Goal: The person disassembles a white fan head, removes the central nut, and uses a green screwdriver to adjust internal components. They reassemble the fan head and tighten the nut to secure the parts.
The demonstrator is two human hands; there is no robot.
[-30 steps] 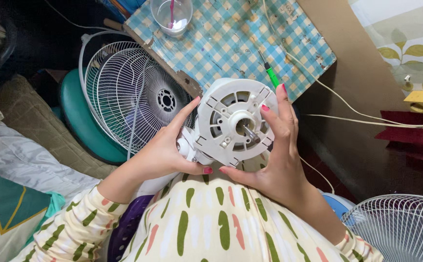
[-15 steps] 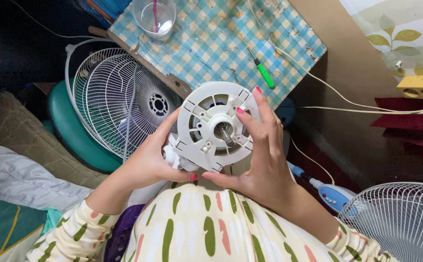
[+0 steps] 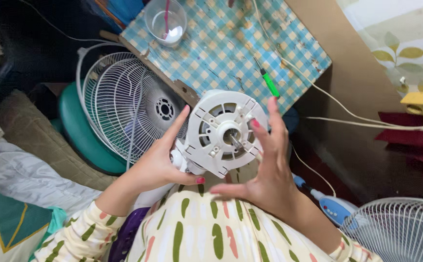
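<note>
I have the white fan motor housing [image 3: 223,133] up in front of my chest, above my lap and just short of the table [image 3: 231,43] edge. My left hand [image 3: 160,162] is clamped on its lower left side, thumb underneath and index finger stretched up along the rim, so that hand carries the weight. My right hand [image 3: 262,170] is spread open, fingers straight; one fingertip seems to touch the front face near the centre, though I cannot tell how firmly. To handle this well, I judge the left grip should stay on the solid rim and not on the thin ribs, and the right fingers should stay clear of the short metal shaft [image 3: 234,140] poking out of the middle, steadying the face with flat pads only. The housing is round, hard moulded plastic, matte white, with curved vent slots around a raised hub and small screw bosses near the edge. The table wears a blue and cream checked cloth, scuffed in places, and on it lie a green-handled screwdriver [image 3: 270,85] and a clear plastic cup [image 3: 167,20] with a pink stick in it. Left of the housing, a white wire fan guard [image 3: 124,104] leans over a teal rounded base [image 3: 78,136]. A pale cord [image 3: 347,111] trails right across the dark floor, and another wire guard [image 3: 401,230] shows at lower right.
</note>
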